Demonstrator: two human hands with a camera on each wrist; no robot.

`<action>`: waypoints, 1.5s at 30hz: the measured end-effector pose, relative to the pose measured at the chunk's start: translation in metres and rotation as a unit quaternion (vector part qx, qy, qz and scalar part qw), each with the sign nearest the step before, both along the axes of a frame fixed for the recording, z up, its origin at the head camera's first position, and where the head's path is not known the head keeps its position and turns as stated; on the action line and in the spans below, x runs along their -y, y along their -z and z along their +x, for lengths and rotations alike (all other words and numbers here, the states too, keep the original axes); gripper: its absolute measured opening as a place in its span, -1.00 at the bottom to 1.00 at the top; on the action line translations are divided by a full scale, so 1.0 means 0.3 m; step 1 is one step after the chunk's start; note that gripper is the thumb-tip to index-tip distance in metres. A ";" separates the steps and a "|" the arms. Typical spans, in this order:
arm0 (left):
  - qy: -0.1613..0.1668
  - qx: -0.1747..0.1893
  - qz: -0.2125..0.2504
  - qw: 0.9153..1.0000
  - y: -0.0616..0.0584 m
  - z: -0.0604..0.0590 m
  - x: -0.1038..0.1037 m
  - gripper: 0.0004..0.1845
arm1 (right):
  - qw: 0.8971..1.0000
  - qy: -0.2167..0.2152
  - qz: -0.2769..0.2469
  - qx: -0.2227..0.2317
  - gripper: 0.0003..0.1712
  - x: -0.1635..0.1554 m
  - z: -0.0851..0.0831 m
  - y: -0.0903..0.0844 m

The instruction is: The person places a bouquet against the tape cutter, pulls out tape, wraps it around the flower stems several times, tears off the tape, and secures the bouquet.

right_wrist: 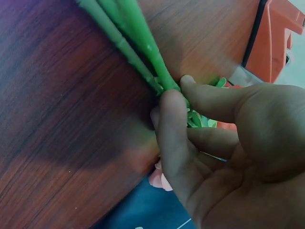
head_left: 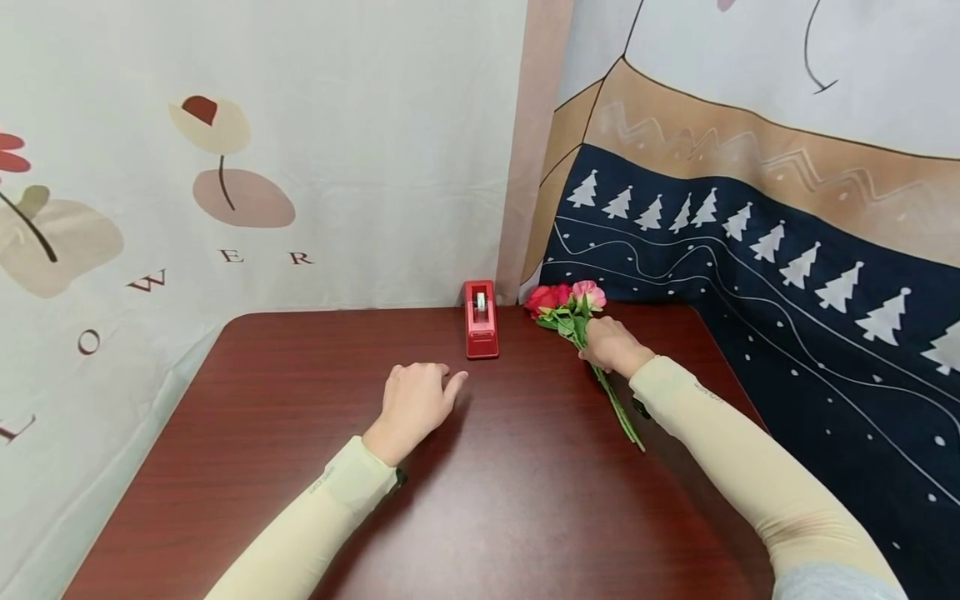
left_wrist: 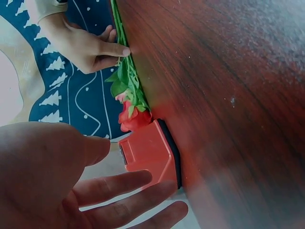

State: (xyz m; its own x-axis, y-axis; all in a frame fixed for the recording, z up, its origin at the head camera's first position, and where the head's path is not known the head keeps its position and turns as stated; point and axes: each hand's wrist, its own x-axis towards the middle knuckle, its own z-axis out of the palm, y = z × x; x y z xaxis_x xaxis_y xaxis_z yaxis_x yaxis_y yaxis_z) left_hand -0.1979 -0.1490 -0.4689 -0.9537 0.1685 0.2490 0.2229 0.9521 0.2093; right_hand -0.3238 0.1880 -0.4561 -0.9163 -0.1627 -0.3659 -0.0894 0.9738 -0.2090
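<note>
Surface: a dark red-brown wood-grain table (head_left: 300, 467) with rounded far corners; both forearms lie across it in cream sleeves.
Room: a pale cloth (head_left: 300, 125) printed with flowers and letters hangs behind the table from 9 to 12 o'clock; a second cloth (head_left: 787, 275), navy with white trees and a tan band, hangs from 12 to 3 o'clock and drapes past the table's right edge.
Left hand: the left hand (head_left: 415, 400) rests palm down on the table near its centre, fingers relaxed and slightly spread, holding nothing; the tape dispenser is near it at 1 o'clock, not touched.
Right hand: the right hand (head_left: 611, 344) lies at 2 o'clock from the table centre, thumb and fingers pinching the flower stems just below the leaves.
Flowers: the bunch of flowers (head_left: 573, 308) lies flat on the table, heads toward the far edge just right of the dispenser, stems running back toward the person.
Tape dispenser: the red tape dispenser (head_left: 481, 319) stands at the far edge, at 12 o'clock.
Hidden: the right hand covers the middle of the stems; the flower heads overlap, so their number is hard to tell; the wrist views are blurred at close range.
Count: two hands, one dispenser, one bunch with about three stems, two cloths.
</note>
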 end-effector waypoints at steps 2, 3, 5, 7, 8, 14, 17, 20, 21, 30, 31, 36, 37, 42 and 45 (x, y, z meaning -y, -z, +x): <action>-0.001 -0.001 -0.002 1.000 0.000 -0.001 -0.002 -0.55 | 1.000 -0.002 -0.002 -0.002 -0.60 0.002 -0.004 0.002; -0.001 -0.003 -0.002 1.000 0.001 -0.001 -0.003 -0.56 | 1.000 0.000 -0.003 -0.004 -0.60 0.003 -0.006 0.002; 0.000 -0.005 -0.001 1.000 0.000 -0.001 -0.006 -0.57 | 1.000 0.004 -0.005 -0.006 -0.61 0.002 -0.009 0.005; 0.003 -0.006 -0.001 1.000 0.001 -0.002 -0.009 -0.57 | 1.000 0.007 -0.007 -0.010 -0.60 -0.001 -0.009 0.011; 0.004 -0.006 -0.002 1.000 0.002 -0.002 -0.010 -0.57 | 1.000 0.007 -0.009 -0.012 -0.60 -0.003 -0.008 0.014; 0.002 0.000 0.001 1.000 0.003 0.001 -0.011 -0.58 | 0.998 -0.021 -0.042 -0.041 -0.53 -0.032 0.002 0.034; -0.002 0.003 0.005 1.000 0.002 0.004 -0.009 -0.58 | 0.996 -0.029 -0.063 -0.059 -0.54 -0.051 0.009 0.042; -0.004 0.006 0.008 1.000 0.002 0.008 -0.005 -0.59 | 0.994 -0.028 -0.081 -0.068 -0.61 -0.070 0.015 0.047; -0.003 0.005 0.008 1.000 0.002 0.009 -0.004 -0.59 | 0.993 -0.026 -0.088 -0.068 -0.64 -0.076 0.015 0.050; -0.003 0.013 0.009 1.000 0.005 0.011 0.006 -0.59 | 0.989 -0.033 -0.117 -0.089 -0.79 -0.116 0.020 0.067; -0.002 0.014 0.009 1.000 0.006 0.011 0.007 -0.59 | 0.988 -0.034 -0.120 -0.090 -0.77 -0.118 0.020 0.069; 0.005 0.007 0.010 1.000 0.012 0.011 0.010 -0.59 | 0.984 -0.051 -0.132 -0.108 -0.62 -0.122 0.026 0.066; 0.006 0.006 0.011 1.000 0.012 0.011 0.011 -0.59 | 0.983 -0.057 -0.132 -0.116 -0.60 -0.122 0.026 0.065; 0.000 0.006 0.012 1.000 0.008 0.008 0.017 -0.60 | 0.976 -0.090 -0.127 -0.151 -0.56 -0.126 0.028 0.054; -0.001 0.005 0.012 1.000 0.004 0.006 0.021 -0.60 | 0.972 -0.104 -0.129 -0.167 -0.53 -0.126 0.029 0.047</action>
